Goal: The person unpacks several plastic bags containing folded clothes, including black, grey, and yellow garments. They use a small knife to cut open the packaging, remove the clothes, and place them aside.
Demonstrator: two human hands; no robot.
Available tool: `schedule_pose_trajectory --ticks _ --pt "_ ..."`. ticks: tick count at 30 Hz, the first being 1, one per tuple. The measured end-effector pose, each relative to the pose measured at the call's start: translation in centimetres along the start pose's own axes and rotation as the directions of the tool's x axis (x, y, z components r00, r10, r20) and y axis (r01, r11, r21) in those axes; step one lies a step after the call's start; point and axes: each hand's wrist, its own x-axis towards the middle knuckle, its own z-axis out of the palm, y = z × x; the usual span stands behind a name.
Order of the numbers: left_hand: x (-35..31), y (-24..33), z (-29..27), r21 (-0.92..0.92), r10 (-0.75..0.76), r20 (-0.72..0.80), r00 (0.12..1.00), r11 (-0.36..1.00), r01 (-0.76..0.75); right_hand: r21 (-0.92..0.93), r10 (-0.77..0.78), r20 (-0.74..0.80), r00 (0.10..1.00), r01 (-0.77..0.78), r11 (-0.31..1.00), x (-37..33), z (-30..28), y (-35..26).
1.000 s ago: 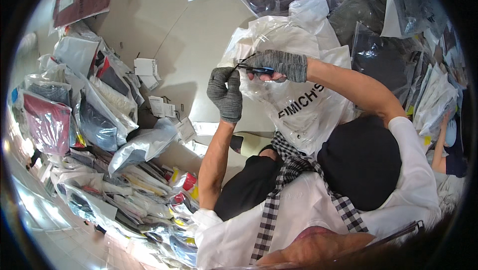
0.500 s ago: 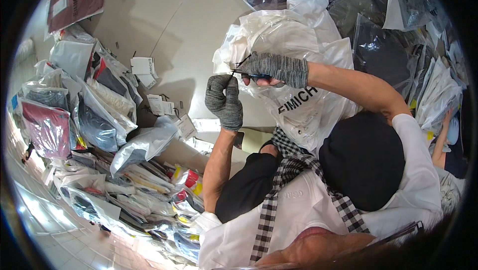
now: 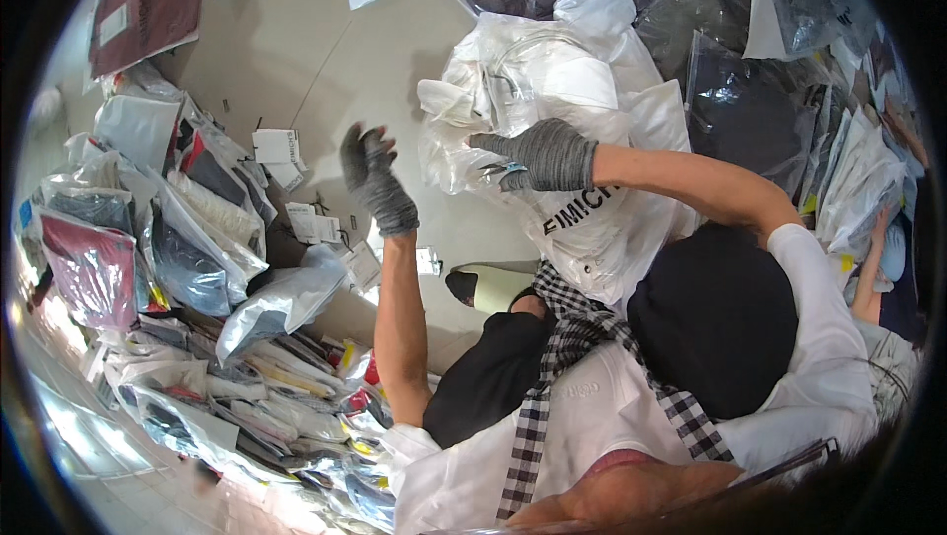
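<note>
My right hand point(image 3: 543, 155), in a grey knit glove with bare fingertips, is closed round a small pair of scissors point(image 3: 501, 169); only a bluish, metallic part of them shows. It is over a large white plastic bag point(image 3: 597, 224) with black print, which lies on the floor in front of me and looks stuffed with white bagged pieces. My left hand point(image 3: 378, 180), gloved the same way, is raised over the floor left of the bag. Its fingers are apart, and I see nothing in them. White cardboard tags point(image 3: 280, 153) lie beyond it on the left.
Heaped clear bags of folded clothes point(image 3: 187, 239) line my left side. A dark red packet point(image 3: 148, 10) lies far left. More dark bagged garments point(image 3: 745, 101) are piled at the right, where another person's arm point(image 3: 870, 264) shows. My shoe point(image 3: 462, 285) rests on the tiled floor point(image 3: 296, 52).
My left hand has come away from the scissors and moved left, its fingers opening. My right hand has dropped slightly toward me, still holding the scissors. The view has shifted a little.
</note>
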Motion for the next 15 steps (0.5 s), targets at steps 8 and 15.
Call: schedule_pose_trajectory --ticks 8,15 --pt "4.2 -0.3 8.2 0.245 0.311 0.867 0.390 0.414 -0.876 -0.442 -0.444 -0.288 0.848 0.294 0.847 -1.1 0.8 -0.2" --pt "1.4 -3.2 10.3 0.214 0.095 0.966 0.240 0.224 -0.951 -0.366 -0.578 -0.390 0.717 0.455 0.811 -3.0 1.1 -1.1"
